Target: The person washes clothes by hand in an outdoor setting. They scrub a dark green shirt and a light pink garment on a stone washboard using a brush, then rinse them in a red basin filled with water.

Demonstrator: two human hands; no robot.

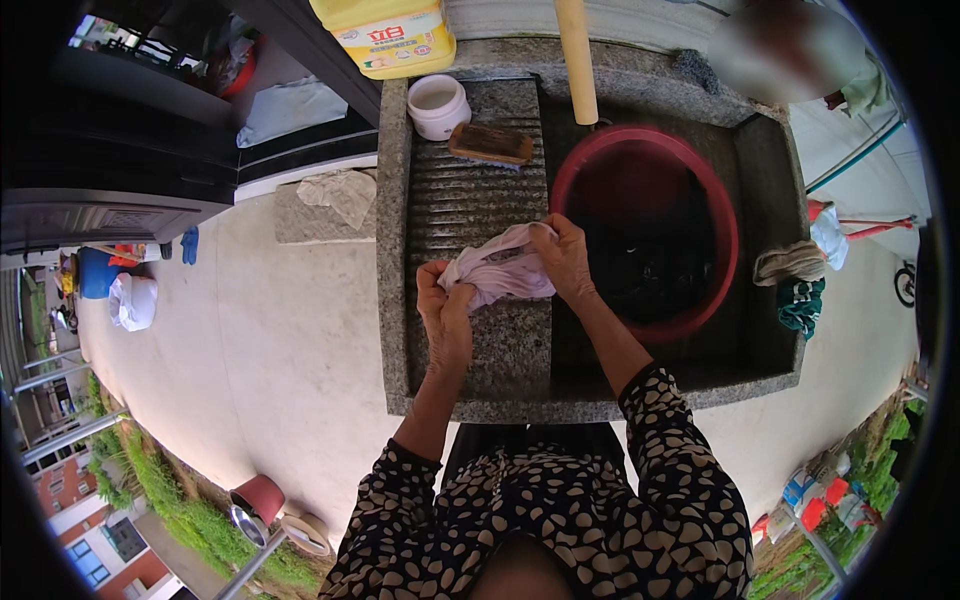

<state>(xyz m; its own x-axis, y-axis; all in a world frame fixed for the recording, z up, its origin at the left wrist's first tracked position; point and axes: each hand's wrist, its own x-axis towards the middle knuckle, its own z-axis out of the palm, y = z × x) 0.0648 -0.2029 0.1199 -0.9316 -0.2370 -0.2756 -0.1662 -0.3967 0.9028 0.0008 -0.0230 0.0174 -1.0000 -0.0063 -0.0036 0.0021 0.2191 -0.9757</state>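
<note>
A pale pink cloth (500,268), wet-looking and bunched up, stretches between my two hands above the ribbed stone washboard (470,360). My left hand (445,312) grips its left end with fingers curled in. At the upper right end, my right hand (566,258) pinches the fabric. Just right of that hand stands a red basin (727,270) holding dark water, set in the stone sink (680,395). On the washboard's far part lie a wooden scrubbing brush (490,143) with its bristles down and a white round tub (438,107).
A yellow jug (385,40) stands behind the sink's far left edge. A pale yellow pipe (577,60) comes down over the basin. Rags (790,264) hang on the sink's right rim. Left on the floor, a cloth (340,196) lies on a stone slab.
</note>
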